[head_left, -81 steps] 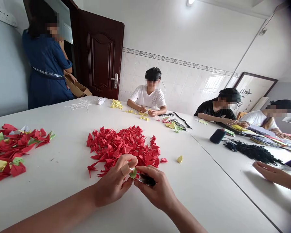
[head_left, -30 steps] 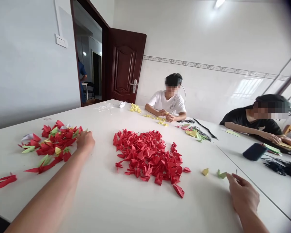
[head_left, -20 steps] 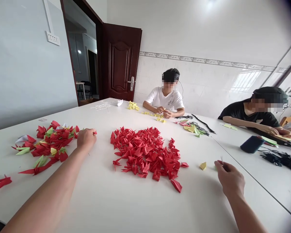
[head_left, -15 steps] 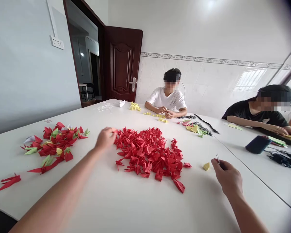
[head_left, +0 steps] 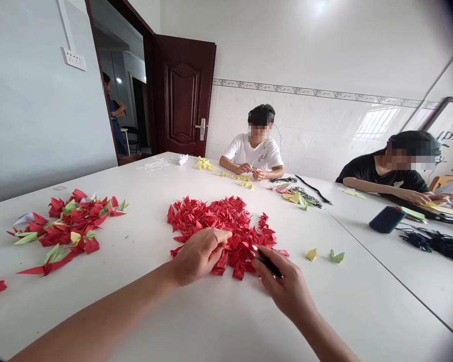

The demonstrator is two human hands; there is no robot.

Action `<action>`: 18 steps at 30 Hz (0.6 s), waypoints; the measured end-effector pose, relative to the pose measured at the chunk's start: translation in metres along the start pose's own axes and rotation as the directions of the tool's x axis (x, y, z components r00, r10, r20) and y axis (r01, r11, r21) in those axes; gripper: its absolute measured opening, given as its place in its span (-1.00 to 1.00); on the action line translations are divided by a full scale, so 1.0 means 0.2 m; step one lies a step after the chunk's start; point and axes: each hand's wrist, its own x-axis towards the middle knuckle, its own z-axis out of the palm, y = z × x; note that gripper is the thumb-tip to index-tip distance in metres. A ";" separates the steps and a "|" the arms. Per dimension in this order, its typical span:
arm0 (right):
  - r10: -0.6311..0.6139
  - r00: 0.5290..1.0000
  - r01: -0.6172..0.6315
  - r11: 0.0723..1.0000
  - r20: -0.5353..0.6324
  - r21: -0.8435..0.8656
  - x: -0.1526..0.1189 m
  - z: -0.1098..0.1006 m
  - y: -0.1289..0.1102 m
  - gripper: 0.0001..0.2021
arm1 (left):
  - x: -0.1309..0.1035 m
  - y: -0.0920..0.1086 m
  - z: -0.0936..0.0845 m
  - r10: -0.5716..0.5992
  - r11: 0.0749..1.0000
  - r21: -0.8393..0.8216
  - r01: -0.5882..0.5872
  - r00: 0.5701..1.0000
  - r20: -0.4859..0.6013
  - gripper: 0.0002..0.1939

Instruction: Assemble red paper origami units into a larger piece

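A broad heap of folded red paper pieces lies on the white table. Over the heap's front left part is my left hand, its fingers closed together near the red pieces; what they hold, if anything, is hidden. My right hand grips dark tweezers at the heap's front right, with the metal tips pointing up and left among the red pieces. Right of the heap sit a yellow folded piece and a green folded piece.
A mixed pile of red, green and white folded paper lies at the left. Across the table sit a person in white and a person in black. A dark blue object and black cords lie at the right.
My left hand has moved right and nearer, over the heap. My right hand with the tweezers has moved left to it. The green piece on the right now shows, and a person appears in the doorway.
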 end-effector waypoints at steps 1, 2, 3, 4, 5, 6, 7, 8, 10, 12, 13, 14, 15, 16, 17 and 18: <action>-0.022 1.000 0.021 1.000 0.017 0.019 -0.01 0.00 -0.01 -0.69 | 0.00 0.01 0.00 0.031 0.999 -0.020 -0.031 0.999 0.029 -0.61; -0.037 0.999 0.035 0.999 0.034 0.035 -0.02 0.01 -0.01 -0.70 | 0.00 0.02 -0.01 0.052 0.998 -0.043 -0.050 0.997 0.057 -0.59; -0.047 0.998 0.044 0.998 0.048 0.050 -0.02 0.01 -0.01 -0.71 | 0.00 0.03 -0.01 0.066 0.996 -0.063 -0.061 0.995 0.079 -0.56; -0.053 0.997 0.050 0.997 0.056 0.061 -0.02 0.02 -0.01 -0.72 | 0.00 0.05 -0.01 0.078 0.995 -0.077 -0.071 0.992 0.096 -0.53; -0.058 0.997 0.054 0.996 0.055 0.068 -0.02 0.02 -0.01 -0.72 | 0.00 0.06 -0.01 0.083 0.994 -0.080 -0.075 0.990 0.111 -0.50; -0.064 0.997 0.060 0.996 0.049 0.072 -0.03 0.02 -0.01 -0.72 | 0.00 0.07 0.00 0.082 0.995 -0.075 -0.073 0.989 0.123 -0.48; -0.072 0.996 0.069 0.995 0.047 0.073 -0.03 0.02 -0.01 -0.72 | -0.01 0.08 0.00 0.076 0.996 -0.063 -0.068 0.987 0.138 -0.46; -0.082 0.996 0.079 0.994 0.045 0.072 -0.03 0.02 -0.01 -0.73 | -0.01 0.08 0.01 0.071 0.997 -0.047 -0.065 0.986 0.149 -0.45; -0.103 0.993 0.099 0.993 0.056 0.063 -0.03 0.02 -0.02 -0.74 | -0.02 0.07 0.02 0.047 0.999 -0.016 -0.045 0.983 0.178 -0.42; -0.109 0.990 0.105 0.993 0.089 0.047 -0.04 0.02 -0.04 -0.75 | -0.03 0.06 0.04 0.034 0.999 -0.002 -0.034 0.980 0.197 -0.41; -0.102 0.989 0.099 0.994 0.104 0.036 -0.04 0.02 -0.04 -0.74 | -0.03 0.06 0.04 0.036 0.999 -0.003 -0.036 0.979 0.202 -0.41; -0.091 0.989 0.088 0.996 0.117 0.025 -0.04 0.02 -0.04 -0.74 | -0.04 0.06 0.05 0.044 0.999 -0.010 -0.043 0.978 0.204 -0.40; -0.076 0.989 0.075 0.997 0.126 0.012 -0.05 0.03 -0.04 -0.74 | -0.04 0.06 0.05 0.056 0.998 -0.020 -0.053 0.978 0.202 -0.40; -0.062 0.989 0.062 0.998 0.131 -0.002 -0.05 0.03 -0.03 -0.74 | -0.04 0.06 0.06 0.069 0.998 -0.029 -0.064 0.978 0.197 -0.40; -0.054 0.989 0.057 0.998 0.135 -0.017 -0.04 0.04 -0.03 -0.75 | -0.04 0.06 0.06 0.077 0.997 -0.037 -0.072 0.978 0.195 -0.40; -0.054 0.989 0.060 0.998 0.141 -0.033 -0.04 0.04 -0.03 -0.76 | -0.04 0.07 0.06 0.082 0.996 -0.043 -0.075 0.976 0.199 -0.40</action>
